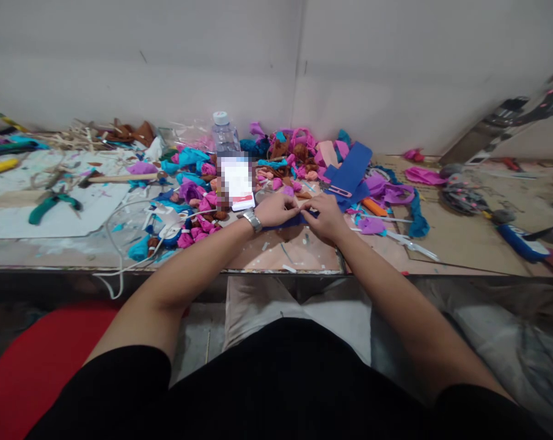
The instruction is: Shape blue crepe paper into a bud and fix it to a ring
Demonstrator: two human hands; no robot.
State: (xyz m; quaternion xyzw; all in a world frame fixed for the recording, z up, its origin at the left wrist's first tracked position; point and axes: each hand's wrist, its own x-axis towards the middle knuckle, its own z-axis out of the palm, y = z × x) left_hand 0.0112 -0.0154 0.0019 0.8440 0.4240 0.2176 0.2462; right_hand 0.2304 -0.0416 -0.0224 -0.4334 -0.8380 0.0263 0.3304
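Observation:
My left hand (277, 209), with a watch (252, 220) on its wrist, and my right hand (325, 215) meet over the workbench, fingertips pinched close together. Both are closed on a dark blue piece of thin sheet material (285, 225), mostly hidden under the fingers. Behind my right hand lie blue strips (353, 166) of similar look. An orange-handled tool (374, 207) rests just right of that hand. Beside my left hand a lit phone (238, 182) leans against a clear bottle (225, 135).
Crumpled pink, purple, teal and brown pieces (198, 189) are heaped around the phone. To the left lie a hammer (124, 177), green-handled pliers (54, 206) and a white cable (115, 244). Scissors (416, 245) lie on the right, near a blue tape roll (522, 243).

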